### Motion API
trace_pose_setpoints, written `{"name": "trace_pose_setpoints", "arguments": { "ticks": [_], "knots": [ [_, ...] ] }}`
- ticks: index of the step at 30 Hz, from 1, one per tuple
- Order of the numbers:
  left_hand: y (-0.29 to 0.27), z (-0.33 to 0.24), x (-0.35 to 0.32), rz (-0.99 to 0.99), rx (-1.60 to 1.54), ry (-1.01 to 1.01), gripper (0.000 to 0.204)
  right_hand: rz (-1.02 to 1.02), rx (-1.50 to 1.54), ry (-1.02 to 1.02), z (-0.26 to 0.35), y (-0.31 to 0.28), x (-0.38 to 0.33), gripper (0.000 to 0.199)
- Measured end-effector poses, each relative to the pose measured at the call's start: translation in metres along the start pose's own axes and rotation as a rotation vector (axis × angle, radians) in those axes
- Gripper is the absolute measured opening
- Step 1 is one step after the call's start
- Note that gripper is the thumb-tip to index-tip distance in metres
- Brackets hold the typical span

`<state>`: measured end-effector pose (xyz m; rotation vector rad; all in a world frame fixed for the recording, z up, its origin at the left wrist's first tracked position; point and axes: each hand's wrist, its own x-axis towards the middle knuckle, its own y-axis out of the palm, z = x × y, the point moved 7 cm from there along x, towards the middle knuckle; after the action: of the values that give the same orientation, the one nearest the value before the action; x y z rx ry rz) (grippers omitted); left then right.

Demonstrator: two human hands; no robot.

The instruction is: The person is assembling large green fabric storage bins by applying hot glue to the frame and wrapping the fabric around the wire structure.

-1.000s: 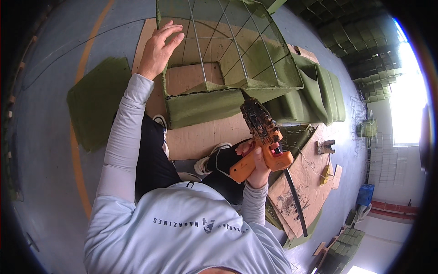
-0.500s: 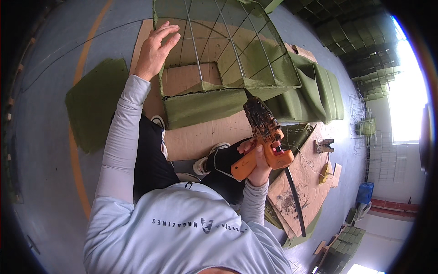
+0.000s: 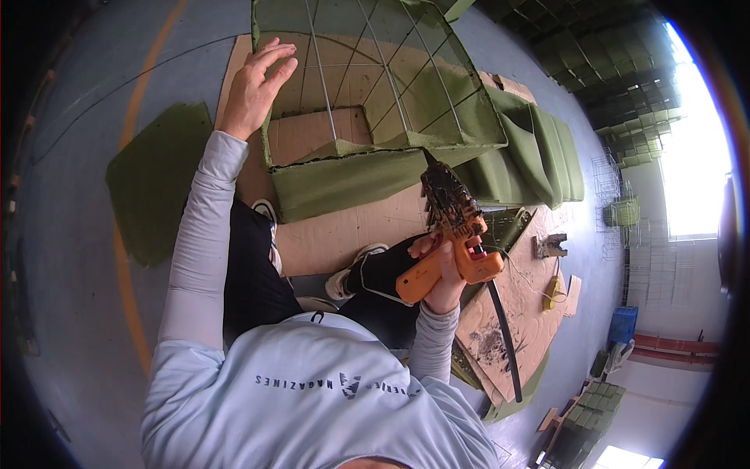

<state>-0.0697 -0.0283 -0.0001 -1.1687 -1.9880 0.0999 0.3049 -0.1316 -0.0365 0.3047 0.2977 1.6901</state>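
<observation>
My right hand [image 3: 444, 283] is wrapped round an orange hot glue gun [image 3: 420, 280], whose front end is caked with dark glue. A long black glue stick [image 3: 504, 336] trails from its back. The dark nozzle tip is at the near rim of a green fabric-covered box [image 3: 336, 191], right of the middle; I cannot tell whether it touches. Thin metal wires [image 3: 392, 87] cross the box's open top. Beside the box's left edge is my left hand [image 3: 254, 86], fingers stretched and thumb apart, holding nothing; whether it rests on the edge is unclear.
Cardboard [image 3: 344, 234] lies under the box, near my feet. A green panel [image 3: 160, 184] is on the floor at left. Curved green pieces [image 3: 539, 152] lie to the right. Nearer, a glue-stained cardboard sheet [image 3: 508, 320] bears a metal stand [image 3: 549, 246] and a yellow tool [image 3: 552, 293].
The glue gun's nozzle has shifted slightly right along the box's near rim. The whole view has slid a little; my left hand keeps its place by the box's left edge.
</observation>
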Motion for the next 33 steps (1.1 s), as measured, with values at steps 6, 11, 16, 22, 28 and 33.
{"name": "trace_pose_setpoints", "arguments": {
  "ticks": [6,11,16,22,28,33],
  "knots": [
    [-0.001,0.000,0.000,0.004,0.011,-0.019,0.038,-0.021,-0.020,-0.020,0.003,-0.002,0.002,0.023],
    [-0.001,0.000,0.001,0.009,0.006,-0.022,0.038,-0.036,-0.038,-0.045,0.006,-0.005,0.004,0.023],
    [0.000,0.000,0.000,0.006,0.002,-0.021,0.038,-0.058,-0.060,-0.071,0.009,-0.011,0.006,0.023],
    [0.000,0.001,0.000,0.017,-0.012,-0.044,0.039,-0.072,0.057,-0.076,0.010,-0.014,0.010,0.021],
    [0.001,0.001,0.001,0.019,-0.016,-0.021,0.038,-0.072,0.038,-0.099,0.015,-0.018,0.012,0.022],
    [0.000,0.002,0.000,0.014,-0.049,-0.042,0.036,-0.093,0.016,-0.090,0.015,-0.023,0.014,0.021]
  ]
}}
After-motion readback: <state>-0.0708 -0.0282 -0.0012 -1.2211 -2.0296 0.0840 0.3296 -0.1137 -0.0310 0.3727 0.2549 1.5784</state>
